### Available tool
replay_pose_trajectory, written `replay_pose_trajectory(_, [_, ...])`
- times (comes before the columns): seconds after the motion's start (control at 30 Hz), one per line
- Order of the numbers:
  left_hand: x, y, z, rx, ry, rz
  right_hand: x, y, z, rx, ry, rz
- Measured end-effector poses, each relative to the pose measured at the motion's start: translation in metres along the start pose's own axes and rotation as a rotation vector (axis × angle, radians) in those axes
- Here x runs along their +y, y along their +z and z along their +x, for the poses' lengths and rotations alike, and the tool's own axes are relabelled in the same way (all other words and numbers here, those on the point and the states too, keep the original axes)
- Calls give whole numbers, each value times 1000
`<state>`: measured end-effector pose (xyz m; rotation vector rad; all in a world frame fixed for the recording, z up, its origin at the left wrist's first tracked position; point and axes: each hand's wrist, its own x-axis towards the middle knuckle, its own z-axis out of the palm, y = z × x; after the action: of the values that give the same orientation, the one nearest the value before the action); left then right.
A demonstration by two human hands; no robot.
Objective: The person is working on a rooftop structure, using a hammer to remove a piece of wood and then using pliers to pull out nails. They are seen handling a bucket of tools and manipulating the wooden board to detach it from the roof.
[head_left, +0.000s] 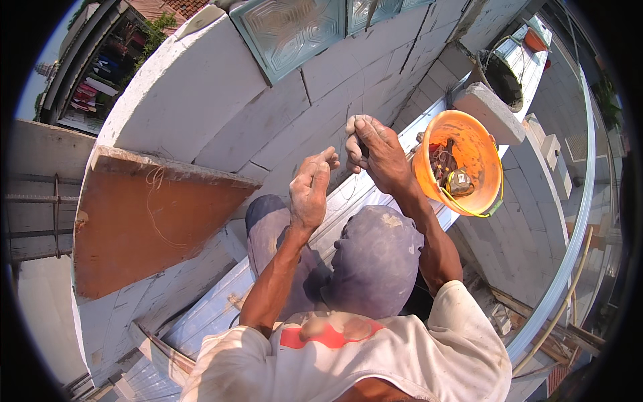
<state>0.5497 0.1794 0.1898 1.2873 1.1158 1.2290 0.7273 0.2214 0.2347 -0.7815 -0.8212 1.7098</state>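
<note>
White block wall (221, 100), right hand (382, 151) raised gripping pale lump (353, 127), left hand (309, 187) open

The bucket (469, 157) is bright orange, with a yellow cord (462, 206) on its rim. The block wall (221, 100) is white with thin dark joints. The glass blocks (288, 30) are pale green and carry a hexagon pattern. The board (147, 221) is reddish brown. The trousers (375, 258) are grey-blue (dusty with pale spots). The shirt (429, 355) is white with a red patch. The lump (355, 137) in the right hand (383, 155) is whitish grey.
</note>
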Motion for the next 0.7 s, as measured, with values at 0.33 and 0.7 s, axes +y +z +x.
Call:
replay_pose_trajectory(0.33, [36, 6, 55, -75, -175, -172, 23, -3, -23, -163, 133, -472])
replay_pose_trajectory(0.7, [32, 3, 40, -212, -237, -249, 13, -17, -25, -412, 270, -260])
